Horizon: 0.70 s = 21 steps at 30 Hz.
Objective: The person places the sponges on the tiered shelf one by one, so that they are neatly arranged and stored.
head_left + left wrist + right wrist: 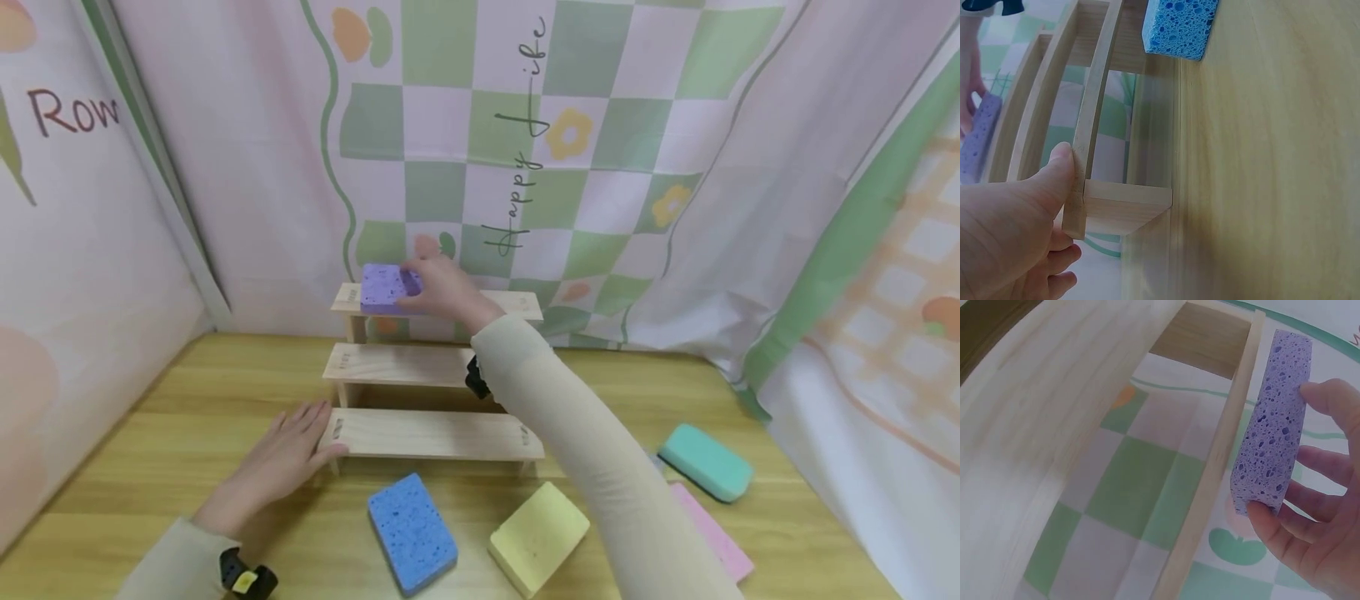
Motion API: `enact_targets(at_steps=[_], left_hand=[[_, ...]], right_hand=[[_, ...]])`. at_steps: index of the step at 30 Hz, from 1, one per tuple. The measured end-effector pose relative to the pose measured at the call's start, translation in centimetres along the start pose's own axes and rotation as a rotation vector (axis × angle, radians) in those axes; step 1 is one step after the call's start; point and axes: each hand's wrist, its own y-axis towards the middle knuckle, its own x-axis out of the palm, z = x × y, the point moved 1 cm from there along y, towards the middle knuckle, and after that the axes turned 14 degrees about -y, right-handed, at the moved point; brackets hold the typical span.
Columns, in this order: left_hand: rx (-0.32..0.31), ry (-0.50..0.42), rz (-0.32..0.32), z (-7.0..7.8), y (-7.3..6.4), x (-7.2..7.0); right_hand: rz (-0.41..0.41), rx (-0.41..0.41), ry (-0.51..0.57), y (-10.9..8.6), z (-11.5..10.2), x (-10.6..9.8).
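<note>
A purple sponge [382, 288] lies on the top step of a three-step wooden display stand [435, 435], towards its left end. My right hand [444, 292] grips the sponge from the right; in the right wrist view the thumb and fingers [1325, 464] reach along its edge and round one end. My left hand [281, 454] holds the left end of the lowest step. In the left wrist view its thumb [1060, 164] lies against the board's edge, with the other fingers bent beyond the end.
In front of the stand lie a blue sponge [412, 533] and a yellow sponge [538, 538]. Farther right are a teal sponge [707, 462] and a pink sponge [716, 533], the latter partly behind my right sleeve. A checked curtain [510, 125] hangs close behind the stand.
</note>
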Motion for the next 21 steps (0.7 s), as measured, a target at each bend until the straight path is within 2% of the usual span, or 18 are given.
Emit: enact_targets(at_steps=[14, 21], left_hand=[[-0.004, -0.001, -0.001, 0.2, 0.0, 0.0], [-0.002, 0.000, 0.006, 0.1, 0.0, 0.0]], right_hand=[[0.000, 0.038, 0.036, 0.8, -0.6, 1.1], [0.001, 0.027, -0.002, 1.0, -0.6, 1.6]])
